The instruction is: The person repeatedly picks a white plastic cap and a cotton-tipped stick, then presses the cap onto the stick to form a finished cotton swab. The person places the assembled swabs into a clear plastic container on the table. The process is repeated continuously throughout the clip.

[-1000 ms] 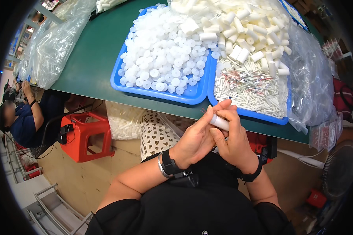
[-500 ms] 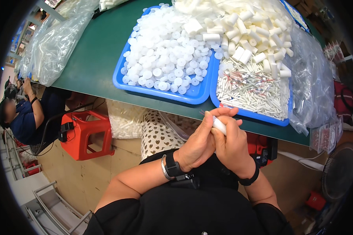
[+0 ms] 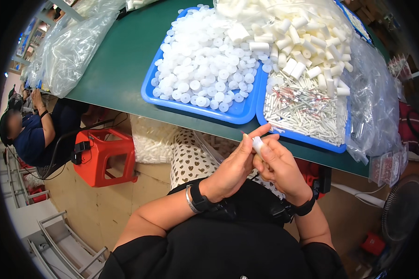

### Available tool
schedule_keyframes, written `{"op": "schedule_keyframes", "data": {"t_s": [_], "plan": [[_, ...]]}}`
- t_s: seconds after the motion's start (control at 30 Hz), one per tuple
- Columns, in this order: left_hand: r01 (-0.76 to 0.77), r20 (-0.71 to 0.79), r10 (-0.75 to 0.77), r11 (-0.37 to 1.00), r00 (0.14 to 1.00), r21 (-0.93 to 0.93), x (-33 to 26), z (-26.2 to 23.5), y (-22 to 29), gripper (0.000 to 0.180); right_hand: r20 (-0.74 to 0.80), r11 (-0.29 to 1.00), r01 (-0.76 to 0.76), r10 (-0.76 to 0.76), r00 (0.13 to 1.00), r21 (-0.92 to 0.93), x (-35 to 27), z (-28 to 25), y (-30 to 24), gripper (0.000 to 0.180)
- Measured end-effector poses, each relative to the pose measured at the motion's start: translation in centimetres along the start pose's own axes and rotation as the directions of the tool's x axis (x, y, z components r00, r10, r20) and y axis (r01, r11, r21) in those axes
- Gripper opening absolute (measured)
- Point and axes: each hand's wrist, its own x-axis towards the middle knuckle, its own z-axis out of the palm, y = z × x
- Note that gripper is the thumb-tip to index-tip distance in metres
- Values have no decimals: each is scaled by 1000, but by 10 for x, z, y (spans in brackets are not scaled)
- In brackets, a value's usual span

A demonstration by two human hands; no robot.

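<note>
My right hand (image 3: 281, 168) is closed around a small white cylinder (image 3: 257, 144), gripping it between thumb and fingers. Close against it is my left hand (image 3: 227, 174), its thumb and fingers pressed together by the cylinder's upper end. A tiny reddish tip shows above the left thumb; what that hand pinches is too small to name. Just beyond both hands, a blue tray (image 3: 307, 138) holds thin white sticks with fine wires (image 3: 307, 111), and cream foam cylinders (image 3: 312, 42) are heaped behind them. The tray to its left (image 3: 219, 116) is piled with translucent white discs (image 3: 205, 65).
Both trays stand on a green table (image 3: 111, 79). Clear plastic bags (image 3: 74, 46) lie at its left end, and more plastic (image 3: 375, 93) hangs at the right. A red stool (image 3: 104, 158), a seated person (image 3: 32, 130) and a fan (image 3: 403, 204) surround the workplace.
My right hand has turned and drawn slightly away from the left, so its wrist sits farther right. The white cylinder stays in its fingers. The view has shifted slightly.
</note>
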Motion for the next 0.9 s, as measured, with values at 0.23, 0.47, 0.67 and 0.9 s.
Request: {"op": "schedule_keyframes", "data": {"t_s": [0.23,0.47,0.67,0.9], "plan": [[27,14,-26,995,1000,-97,1,-5,9,68,192,943,-173,121,974,284,2,-6,4,42],[-24,-225,51,993,973,119,-18,-5,-20,53,59,540,283,-394,917,-793,5,13,28,22],[116,-526,-74,992,847,47,-31,-36,-17,47,121,350,201,-236,964,-915,18,1,40,31],[123,-520,129,898,845,422,-42,-50,21,24,163,125,238,-435,885,-963,16,-12,44,31]]}}
